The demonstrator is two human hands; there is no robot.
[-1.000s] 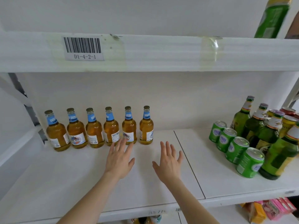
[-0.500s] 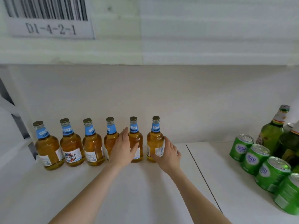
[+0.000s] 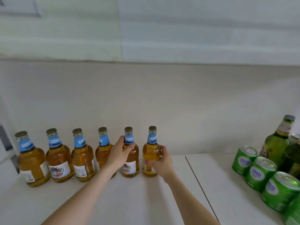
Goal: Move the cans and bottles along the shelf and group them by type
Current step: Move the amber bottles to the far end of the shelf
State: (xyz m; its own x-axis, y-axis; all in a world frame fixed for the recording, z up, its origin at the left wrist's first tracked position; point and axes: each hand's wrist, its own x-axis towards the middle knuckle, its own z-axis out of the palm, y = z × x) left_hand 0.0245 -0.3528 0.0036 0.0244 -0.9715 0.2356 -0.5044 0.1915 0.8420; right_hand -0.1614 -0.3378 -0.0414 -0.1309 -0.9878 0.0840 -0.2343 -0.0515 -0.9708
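Status: both hands are clamped, one bottle each.

- Left hand [image 3: 119, 153]: fingers are wrapped round the shoulder of the left amber bottle [image 3: 130, 168], just under its blue neck label, with the thumb on the near side.
- Right hand [image 3: 162, 161]: curled round the body of the right amber bottle [image 3: 150, 151], gripping from its right side.
- The hands are apart and not touching each other. The two held bottles stand side by side between them with a narrow gap.
- Both bottles are upright. Their bases look level with the shelf [image 3: 129, 200]; I can't tell if either is lifted.
- Left of my left hand: four other amber bottles [image 3: 59, 161] of the same type, in a row along the back wall [image 3: 162, 95]. The nearest one is partly hidden behind my left hand and wrist. With my two, that makes a line of six, all capped.
- Right of my right hand, well apart: green cans [image 3: 259, 172] in a diagonal line running toward me; the last one is cut off by the frame edge.
- Behind the cans: a green bottle [image 3: 276, 143] and a second, darker one, mostly out of frame.
- A seam [image 3: 199, 184] in the shelf runs between my right hand and the cans.
- Above both hands: the front edge of the upper shelf [image 3: 194, 30].
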